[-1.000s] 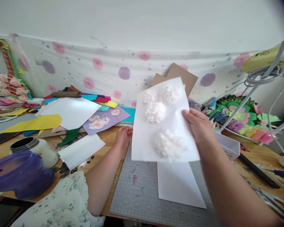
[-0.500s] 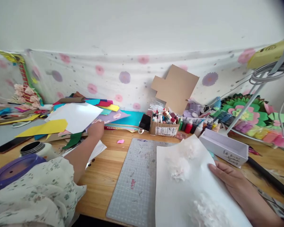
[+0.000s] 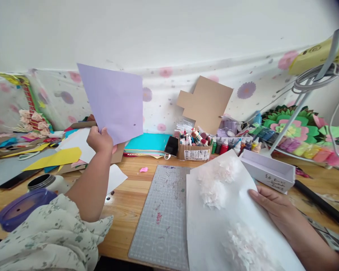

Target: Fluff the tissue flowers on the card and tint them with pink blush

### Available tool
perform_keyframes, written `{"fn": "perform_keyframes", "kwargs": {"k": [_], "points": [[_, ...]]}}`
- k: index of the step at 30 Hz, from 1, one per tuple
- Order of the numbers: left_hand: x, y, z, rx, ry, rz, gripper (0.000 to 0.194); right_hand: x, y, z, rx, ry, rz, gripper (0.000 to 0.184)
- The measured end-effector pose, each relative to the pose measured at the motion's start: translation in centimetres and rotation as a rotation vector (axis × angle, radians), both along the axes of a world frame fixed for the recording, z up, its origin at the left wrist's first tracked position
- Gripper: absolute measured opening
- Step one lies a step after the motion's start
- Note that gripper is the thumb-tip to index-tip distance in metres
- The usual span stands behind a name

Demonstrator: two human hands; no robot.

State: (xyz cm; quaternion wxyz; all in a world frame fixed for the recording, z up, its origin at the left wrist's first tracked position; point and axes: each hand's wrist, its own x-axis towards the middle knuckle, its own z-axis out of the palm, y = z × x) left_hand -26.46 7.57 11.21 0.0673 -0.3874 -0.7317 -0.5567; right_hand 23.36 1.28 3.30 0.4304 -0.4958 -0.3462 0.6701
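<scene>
My left hand (image 3: 101,140) grips a sheet of lilac paper (image 3: 117,101) by its lower left corner, holding it upright above the paper pile. On the right, my right hand (image 3: 271,205) pinches the edge of a white sheet of paper (image 3: 199,229), thumb on top and fingers hidden beneath. Fluffy whitish tufts (image 3: 214,192) sit on that sheet in several clumps. The white sheet slants over the right part of a grey cutting mat (image 3: 158,214). Behind my left hand lie yellow paper (image 3: 56,158) and white paper (image 3: 73,142) in a loose heap.
A cardboard box of pens and brushes (image 3: 196,152) stands at the back, a phone (image 3: 171,146) beside it. An open white box (image 3: 267,169) and scissors (image 3: 330,235) lie right. An open jar (image 3: 49,183) and purple lid (image 3: 25,209) are left. Blue paper (image 3: 149,142) tops a stack.
My left hand has pulled the lilac sheet from the pile and lifted it upright. The white sheet with tufts has shifted slightly, my right hand still on its edge.
</scene>
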Motion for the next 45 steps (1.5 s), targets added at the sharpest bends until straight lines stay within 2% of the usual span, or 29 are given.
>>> {"fn": "perform_keyframes", "kwargs": {"k": [3, 4, 8, 10, 12, 18, 21, 23, 28, 30, 32, 35, 36, 37, 42, 43, 45], "points": [[0.1, -0.4, -0.2, 0.04, 0.021, 0.246, 0.035, -0.1, -0.1, 0.0, 0.012, -0.003, -0.017, 0.021], [0.0, -0.4, -0.2, 0.038, 0.042, 0.289, 0.034, -0.1, -0.2, 0.1, 0.017, 0.009, -0.019, 0.019], [-0.7, -0.4, -0.1, 0.01, 0.184, 0.336, 0.034, -0.3, -0.4, 0.2, 0.027, 0.059, -0.021, 0.017], [-0.6, 0.1, -0.7, -0.038, 0.28, 0.273, 0.036, -0.3, -0.4, 0.2, 0.033, 0.058, -0.024, 0.018], [0.0, 0.9, -2.1, -0.13, 0.371, 0.176, 0.037, -0.3, -0.3, 0.2, 0.036, 0.058, -0.029, 0.018], [3.5, 3.6, -9.6, -0.509, 0.546, -0.147, 0.033, 0.2, -0.1, -0.4, 0.026, 0.039, -0.024, 0.014], [4.1, 4.5, -11.6, -0.629, 0.605, -0.237, 0.032, 0.7, -0.1, -0.7, 0.031, 0.035, -0.019, 0.014], [3.7, 5.0, -11.7, -0.674, 0.633, -0.245, 0.033, 0.8, -0.2, -0.8, 0.021, 0.035, -0.017, 0.014], [2.9, 5.8, -9.7, -0.677, 0.663, -0.208, 0.034, 0.5, 0.0, -1.2, 0.026, 0.037, -0.013, 0.018], [3.9, 5.6, -9.2, -0.634, 0.669, -0.222, 0.036, 0.5, 0.5, -1.5, 0.045, -0.012, 0.016, 0.02], [5.8, 4.9, -8.8, -0.56, 0.668, -0.25, 0.043, 0.8, 1.1, -2.0, 0.068, -0.154, 0.05, 0.021], [9.5, 3.0, -8.6, -0.417, 0.633, -0.291, 0.035, 1.2, 1.9, -2.9, 0.08, -0.36, 0.065, 0.019], [10.9, 2.1, -8.6, -0.359, 0.609, -0.349, 0.031, 1.2, 2.1, -3.2, 0.077, -0.398, 0.062, 0.018], [12.3, 1.2, -8.7, -0.242, 0.5, -0.529, 0.027, 1.2, 2.3, -3.5, 0.076, -0.424, 0.06, 0.019], [19.2, -3.3, -10.4, -0.218, 0.434, -1.005, 0.016, 0.5, 2.5, -4.9, 0.189, -0.627, 0.08, 0.019], [20.3, -4.1, -10.9, -0.242, 0.408, -1.187, 0.023, 0.4, 2.5, -5.1, 0.223, -0.687, 0.085, 0.024], [21.7, -5.3, -12.0, -0.299, 0.443, -1.337, 0.038, 0.3, 2.2, -5.3, 0.294, -0.823, 0.086, 0.03]]}}
